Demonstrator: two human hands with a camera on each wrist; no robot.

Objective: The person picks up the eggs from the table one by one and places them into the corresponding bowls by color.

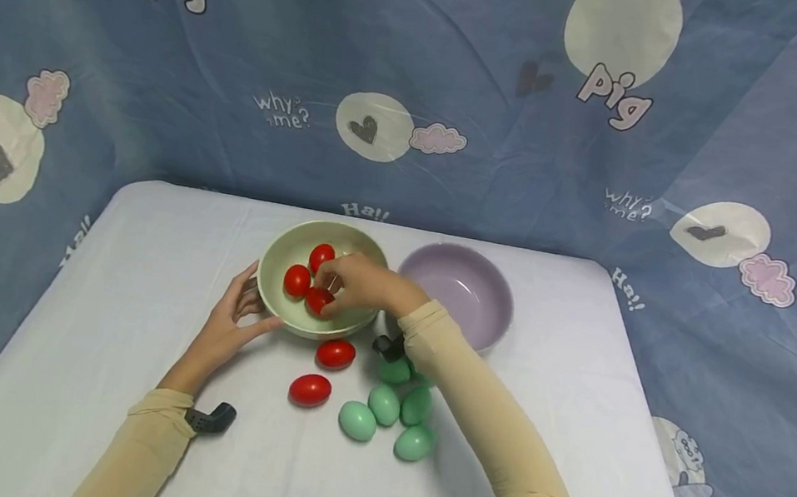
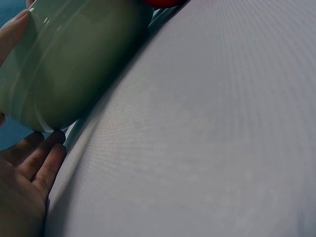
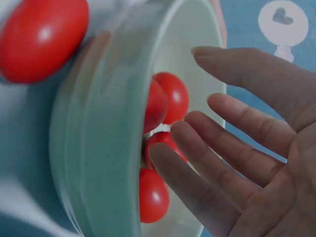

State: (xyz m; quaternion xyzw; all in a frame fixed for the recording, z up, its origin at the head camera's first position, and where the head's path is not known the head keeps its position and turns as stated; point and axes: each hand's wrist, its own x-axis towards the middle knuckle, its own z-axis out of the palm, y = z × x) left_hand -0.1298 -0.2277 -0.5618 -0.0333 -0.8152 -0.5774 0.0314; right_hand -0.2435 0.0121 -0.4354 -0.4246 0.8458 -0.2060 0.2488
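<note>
A pale green bowl (image 1: 283, 320) stands at the back of the white table with several red eggs (image 1: 297, 280) inside. My left hand (image 1: 226, 332) holds it from the left, thumb by the near rim and fingers at the outer side; the left wrist view shows fingertips against the bowl's wall (image 2: 74, 59). My right hand (image 1: 358, 283) reaches in over the right rim. In the right wrist view its fingers (image 3: 180, 170) are spread above the red eggs (image 3: 154, 196), with nothing gripped. Two more red eggs (image 1: 309, 390) lie on the table in front of the bowl.
A purple bowl (image 1: 464, 291) stands right of the green one, partly hidden by the right forearm. Several green eggs (image 1: 356, 420) lie in a group in front of it, some under the right sleeve. A blue printed cloth (image 1: 424, 50) hangs behind the white table (image 1: 161, 268).
</note>
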